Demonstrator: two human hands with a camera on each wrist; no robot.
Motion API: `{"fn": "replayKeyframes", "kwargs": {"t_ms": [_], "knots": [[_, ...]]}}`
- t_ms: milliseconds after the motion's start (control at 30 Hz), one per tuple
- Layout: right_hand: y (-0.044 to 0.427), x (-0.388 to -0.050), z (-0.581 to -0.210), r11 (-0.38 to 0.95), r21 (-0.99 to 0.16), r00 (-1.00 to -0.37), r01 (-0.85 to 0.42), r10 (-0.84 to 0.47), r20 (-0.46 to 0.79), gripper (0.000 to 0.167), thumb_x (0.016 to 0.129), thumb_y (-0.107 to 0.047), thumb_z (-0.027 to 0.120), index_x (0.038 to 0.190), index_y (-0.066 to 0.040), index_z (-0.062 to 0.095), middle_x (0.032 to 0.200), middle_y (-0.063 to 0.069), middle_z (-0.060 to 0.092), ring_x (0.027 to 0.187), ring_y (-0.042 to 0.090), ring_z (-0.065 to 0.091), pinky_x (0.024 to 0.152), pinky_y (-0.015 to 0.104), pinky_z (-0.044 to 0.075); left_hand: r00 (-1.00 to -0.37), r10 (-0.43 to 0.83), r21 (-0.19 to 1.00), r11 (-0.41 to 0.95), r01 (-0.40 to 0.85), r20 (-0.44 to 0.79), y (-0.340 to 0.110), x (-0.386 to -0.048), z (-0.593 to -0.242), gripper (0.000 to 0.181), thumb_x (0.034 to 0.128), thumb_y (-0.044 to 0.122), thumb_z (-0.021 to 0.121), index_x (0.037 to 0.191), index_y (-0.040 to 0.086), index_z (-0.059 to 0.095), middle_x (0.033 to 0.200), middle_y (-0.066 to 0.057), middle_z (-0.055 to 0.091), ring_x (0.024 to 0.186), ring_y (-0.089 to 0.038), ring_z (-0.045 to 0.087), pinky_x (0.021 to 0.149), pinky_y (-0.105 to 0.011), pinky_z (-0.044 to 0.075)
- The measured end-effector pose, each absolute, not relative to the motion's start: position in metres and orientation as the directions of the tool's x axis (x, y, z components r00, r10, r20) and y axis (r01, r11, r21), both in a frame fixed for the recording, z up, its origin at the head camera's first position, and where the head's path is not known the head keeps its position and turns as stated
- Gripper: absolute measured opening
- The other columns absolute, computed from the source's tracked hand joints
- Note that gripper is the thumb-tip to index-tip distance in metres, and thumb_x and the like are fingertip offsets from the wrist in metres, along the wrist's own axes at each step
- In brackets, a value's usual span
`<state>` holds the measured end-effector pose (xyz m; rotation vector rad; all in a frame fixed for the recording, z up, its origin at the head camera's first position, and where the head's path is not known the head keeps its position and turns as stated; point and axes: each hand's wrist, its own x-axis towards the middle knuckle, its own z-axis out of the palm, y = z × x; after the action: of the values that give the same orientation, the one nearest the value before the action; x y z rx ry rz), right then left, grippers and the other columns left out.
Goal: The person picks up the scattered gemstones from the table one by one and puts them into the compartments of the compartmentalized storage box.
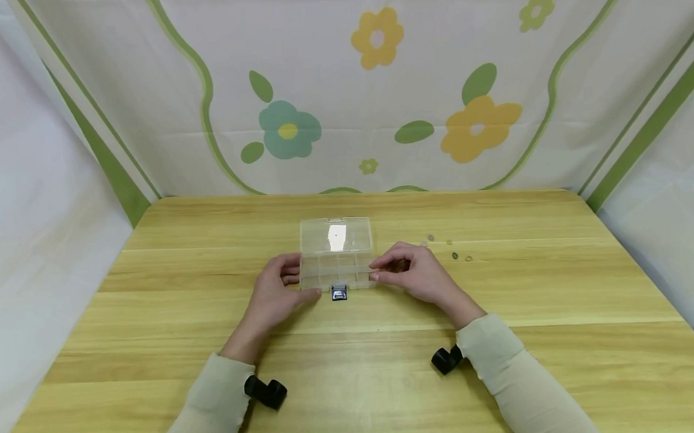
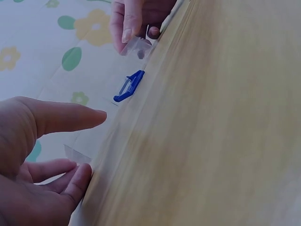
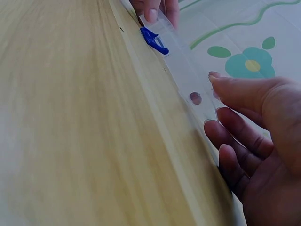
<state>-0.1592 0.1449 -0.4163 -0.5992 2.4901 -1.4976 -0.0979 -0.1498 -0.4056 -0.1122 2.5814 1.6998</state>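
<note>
A clear plastic compartment box (image 1: 320, 269) stands on the wooden table with its lid (image 1: 313, 236) raised at the back. Its blue latch (image 1: 339, 293) hangs at the front edge. At the box's left end, my left hand (image 1: 273, 291) holds the corner, thumb along the front and fingers by the side wall. My right hand (image 1: 416, 273) is at the right end, thumb and index fingertips apart at the rim. Through the front wall, below that thumb, a small dark round disc (image 3: 195, 98) shows; its kind is unclear. Nothing is visible in the right hand's grasp.
Several small round discs, among them a dark one (image 1: 455, 256) and a pale one (image 1: 431, 237), lie on the table (image 1: 354, 371) to the right of the box, behind my right hand. A white flowered cloth (image 1: 342, 100) hangs behind the table's far edge.
</note>
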Motion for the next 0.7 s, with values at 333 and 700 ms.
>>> {"fn": "replayKeyframes", "kwargs": {"t_ms": [333, 700], "knots": [[0.1436, -0.159, -0.4174, 0.414, -0.876, -0.904, -0.247, -0.424, 0.054, 0.016, 0.091, -0.024, 0.087, 0.106, -0.022, 0.085, 0.103, -0.001, 0.075, 0.087, 0.024, 0.06, 0.074, 0.027, 0.049, -0.994, -0.043, 0.926, 0.36, -0.113, -0.104, -0.1521, -0.0989, -0.4059, 0.078, 0.0806, 0.001, 0.089, 0.149, 0.001, 0.052, 0.138, -0.021, 0.061, 0.119, -0.035, 0.064, 0.103, -0.041, 0.054], [0.1435, -0.1582, -0.4159, 0.432, -0.87, -0.911, -0.236, -0.409, 0.044, 0.015, 0.09, -0.025, 0.088, 0.105, -0.024, 0.084, 0.103, -0.002, 0.075, 0.088, 0.025, 0.06, 0.075, 0.028, 0.048, -0.994, -0.052, 0.936, 0.333, -0.112, -0.101, -0.1511, -0.1005, -0.4088, 0.075, 0.0794, -0.003, 0.089, 0.146, 0.0, 0.054, 0.132, -0.022, 0.063, 0.115, -0.032, 0.063, 0.1, -0.035, 0.053]]}}
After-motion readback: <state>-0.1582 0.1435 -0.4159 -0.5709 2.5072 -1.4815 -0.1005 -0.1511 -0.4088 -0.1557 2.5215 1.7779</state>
